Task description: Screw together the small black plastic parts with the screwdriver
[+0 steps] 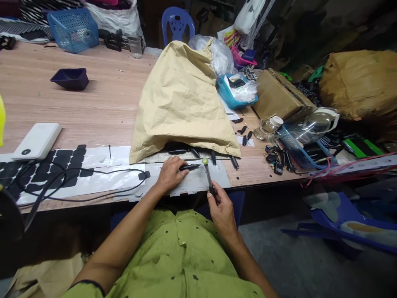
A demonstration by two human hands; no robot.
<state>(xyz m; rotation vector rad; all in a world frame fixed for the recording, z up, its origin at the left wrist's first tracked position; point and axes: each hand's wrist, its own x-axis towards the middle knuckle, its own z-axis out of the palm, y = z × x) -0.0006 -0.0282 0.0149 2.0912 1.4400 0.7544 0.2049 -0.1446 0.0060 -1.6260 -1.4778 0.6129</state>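
Note:
My left hand (pixel 170 173) is closed on a thin black stick-shaped part (pixel 190 167), pressing it flat on a white sheet (pixel 198 182) at the table's near edge. My right hand (pixel 221 207) grips the handle of a small hammer (pixel 207 174), whose yellow-green head rests by the tip of the black part. More black stick parts (pixel 214 157) lie along the lower edge of a big tan paper sack (pixel 182 99) just behind my hands.
A white power bank (pixel 37 140), a black cable (pixel 93 182) and a sheet of black squares (pixel 62 165) lie left. A dark tray (pixel 70 78) and blue basket (pixel 73 29) stand far left. Right side holds cardboard boxes (pixel 279 95), blue trays and clutter.

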